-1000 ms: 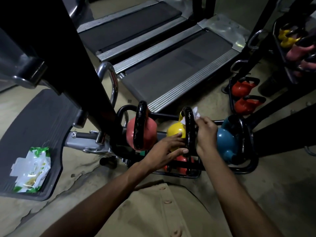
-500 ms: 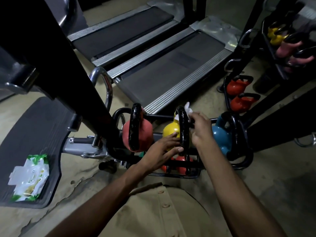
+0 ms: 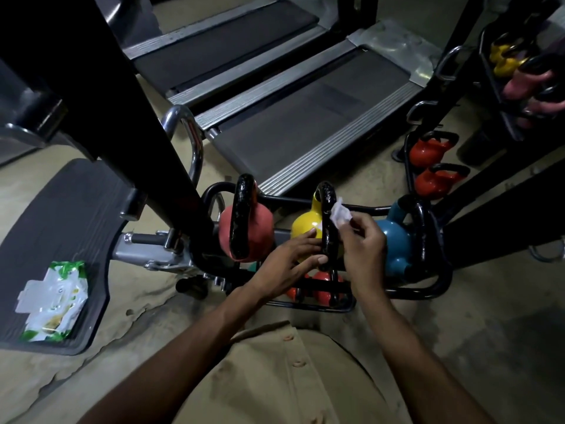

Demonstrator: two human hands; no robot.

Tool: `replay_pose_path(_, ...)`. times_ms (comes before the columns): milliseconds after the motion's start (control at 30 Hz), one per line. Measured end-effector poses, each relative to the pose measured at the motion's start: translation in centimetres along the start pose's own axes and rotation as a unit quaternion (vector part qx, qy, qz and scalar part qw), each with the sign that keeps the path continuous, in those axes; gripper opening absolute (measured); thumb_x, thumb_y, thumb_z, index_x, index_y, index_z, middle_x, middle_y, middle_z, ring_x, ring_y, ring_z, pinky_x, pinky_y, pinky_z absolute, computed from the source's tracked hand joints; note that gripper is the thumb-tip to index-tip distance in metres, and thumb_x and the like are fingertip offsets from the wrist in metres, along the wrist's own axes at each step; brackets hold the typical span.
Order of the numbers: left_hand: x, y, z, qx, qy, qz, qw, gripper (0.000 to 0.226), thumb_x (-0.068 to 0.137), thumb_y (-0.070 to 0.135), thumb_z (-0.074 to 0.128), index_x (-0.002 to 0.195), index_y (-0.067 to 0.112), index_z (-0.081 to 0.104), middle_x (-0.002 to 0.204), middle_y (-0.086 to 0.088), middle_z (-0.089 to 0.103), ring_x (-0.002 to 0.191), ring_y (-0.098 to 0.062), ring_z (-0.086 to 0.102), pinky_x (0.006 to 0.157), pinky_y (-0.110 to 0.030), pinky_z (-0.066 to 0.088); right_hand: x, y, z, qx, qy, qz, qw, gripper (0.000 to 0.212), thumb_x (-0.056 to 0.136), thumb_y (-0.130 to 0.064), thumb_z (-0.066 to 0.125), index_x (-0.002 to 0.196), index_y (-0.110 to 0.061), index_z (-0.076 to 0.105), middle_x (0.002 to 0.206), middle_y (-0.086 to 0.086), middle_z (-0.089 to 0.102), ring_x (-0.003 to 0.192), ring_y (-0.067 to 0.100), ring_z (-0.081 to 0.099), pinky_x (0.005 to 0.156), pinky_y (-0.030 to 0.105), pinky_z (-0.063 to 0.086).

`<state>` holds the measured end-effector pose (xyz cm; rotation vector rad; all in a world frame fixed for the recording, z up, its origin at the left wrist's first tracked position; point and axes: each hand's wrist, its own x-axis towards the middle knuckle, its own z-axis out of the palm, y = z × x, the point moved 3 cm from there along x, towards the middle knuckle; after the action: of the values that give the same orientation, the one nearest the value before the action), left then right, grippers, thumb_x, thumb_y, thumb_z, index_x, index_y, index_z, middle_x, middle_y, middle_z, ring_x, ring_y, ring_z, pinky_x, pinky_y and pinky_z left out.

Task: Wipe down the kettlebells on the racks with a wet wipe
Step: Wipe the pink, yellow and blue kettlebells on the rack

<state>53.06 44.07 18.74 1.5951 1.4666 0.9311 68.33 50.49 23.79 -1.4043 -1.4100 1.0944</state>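
Pinching a wipe [image 3: 340, 214] between curled fingers [image 3: 357, 226] of the right hand [image 3: 365, 241], holding it against the black handle [image 3: 326, 237] of the yellow kettlebell [image 3: 305, 228]. Just left, resting the left hand [image 3: 287, 264] on the yellow body, fingers straight, thumb at the handle, gripping nothing. Beyond the left fingers, a pink kettlebell [image 3: 260, 231]; right of the right hand, a blue kettlebell [image 3: 394, 243], sharing a rack [image 3: 428, 290]. Far left, a wipes pack [image 3: 52, 301].

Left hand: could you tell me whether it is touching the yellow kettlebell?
Touching. The head view shows the left hand with fingers on the yellow kettlebell, thumb against its handle.
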Motion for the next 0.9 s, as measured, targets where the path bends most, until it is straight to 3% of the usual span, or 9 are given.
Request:
replay_pose_path(33, 0.0, 0.1, 0.0, -0.004, 0.000, 0.001, 1.000, 0.038, 0.102, 0.035, 0.062, 0.129, 0.010, 0.072, 0.145, 0.002, 0.061, 0.151, 0.003, 0.028, 0.122, -0.025, 0.030, 0.8, 0.9, 0.7, 0.106, 0.004, 0.117, 0.988, 0.009, 0.099, -0.016, 0.064, 0.094, -0.016, 0.071, 0.086, 0.002, 0.073, 0.081, 0.019, 0.067, 0.071, 0.031, 0.055)
replay_pose_path(100, -0.1, 0.3, 0.0, -0.004, -0.002, 0.006, 1.000, 0.037, 0.103, 0.034, 0.062, 0.128, 0.009, 0.072, 0.144, 0.001, 0.062, 0.151, 0.002, 0.027, 0.121, -0.023, 0.029, 3.2, 1.9, 2.6, 0.298, -0.028, 0.306, 0.904, 0.015, 0.102, -0.010, 0.057, 0.096, -0.007, 0.070, 0.081, 0.010, 0.073, 0.077, 0.025, 0.069, 0.065, 0.032, 0.061)
replay_pose_path(167, -0.2, 0.5, -0.1, -0.002, -0.005, 0.006, 1.000, 0.035, 0.103, 0.032, 0.061, 0.128, 0.010, 0.072, 0.144, 0.001, 0.062, 0.151, 0.004, 0.027, 0.121, -0.020, 0.028, 5.6, 1.6, 3.9, 0.393, -0.060, 0.392, 0.829, 0.022, 0.104, -0.008, 0.051, 0.114, 0.004, 0.067, 0.091, 0.018, 0.076, 0.078, 0.028, 0.076, 0.080, 0.036, 0.065)
replay_pose_path(233, -0.2, 0.7, -0.2, 0.002, -0.004, 0.006, 1.000, 0.035, 0.104, 0.032, 0.060, 0.130, 0.011, 0.071, 0.145, 0.004, 0.061, 0.150, 0.006, 0.025, 0.119, -0.016, 0.026, 6.6, 1.2, 4.5, 0.391, -0.074, 0.417, 0.817, 0.022, 0.104, -0.008, 0.050, 0.110, 0.006, 0.066, 0.083, 0.021, 0.076, 0.069, 0.029, 0.077, 0.092, 0.040, 0.060)
replay_pose_path(367, -0.4, 0.7, -0.1, -0.001, 0.000, 0.005, 1.000, 0.035, 0.104, 0.030, 0.060, 0.132, 0.010, 0.070, 0.144, 0.012, 0.057, 0.147, 0.014, 0.023, 0.115, -0.007, 0.023, 6.3, 0.4, 4.8, 0.387, -0.078, 0.414, 0.820, 0.021, 0.103, -0.005, 0.050, 0.092, 0.007, 0.063, 0.071, 0.023, 0.073, 0.058, 0.033, 0.075, 0.081, 0.042, 0.061)
replay_pose_path(600, -0.3, 0.4, -0.1, 0.007, 0.003, 0.016, 1.000, 0.035, 0.103, 0.033, 0.060, 0.127, 0.009, 0.073, 0.143, 0.006, 0.060, 0.145, 0.017, 0.024, 0.114, -0.007, 0.025, 6.3, -0.1, 4.5, 0.436, -0.109, 0.408, 0.795, 0.028, 0.102, -0.004, 0.043, 0.100, 0.012, 0.066, 0.086, 0.022, 0.075, 0.075, 0.029, 0.076, 0.078, 0.034, 0.063)
replay_pose_path(700, -0.4, 0.3, 0.0, 0.004, 0.007, 0.007, 1.000, 0.037, 0.103, 0.036, 0.061, 0.129, 0.012, 0.071, 0.145, 0.007, 0.058, 0.145, 0.016, 0.024, 0.115, -0.009, 0.026, 6.4, 0.6, 3.9, 0.334, -0.066, 0.335, 0.879, 0.013, 0.097, -0.006, 0.056, 0.097, 0.002, 0.067, 0.076, 0.013, 0.070, 0.074, 0.026, 0.067, 0.074, 0.039, 0.060)
replay_pose_path(800, -0.5, 0.2, 0.1, 0.011, 0.008, -0.007, 1.000, 0.038, 0.102, 0.038, 0.061, 0.129, 0.012, 0.071, 0.147, 0.003, 0.058, 0.146, 0.011, 0.027, 0.118, -0.015, 0.030, 8.5, -0.9, 3.3, 0.007, -0.038, 0.113, 0.993, 0.006, 0.092, -0.014, 0.066, 0.094, -0.010, 0.070, 0.080, 0.002, 0.066, 0.073, 0.018, 0.060, 0.067, 0.031, 0.048)
replay_pose_path(900, -0.5, 0.5, 0.0, 0.012, 0.009, -0.003, 1.000, 0.037, 0.103, 0.034, 0.061, 0.129, 0.010, 0.071, 0.146, 0.001, 0.059, 0.146, 0.008, 0.027, 0.114, -0.008, 0.027, 11.1, -3.5, 4.7, -0.284, -0.122, -0.103, 0.945, 0.016, 0.088, -0.024, 0.068, 0.093, -0.011, 0.075, 0.089, 0.008, 0.070, 0.086, 0.026, 0.065, 0.067, 0.028, 0.039)
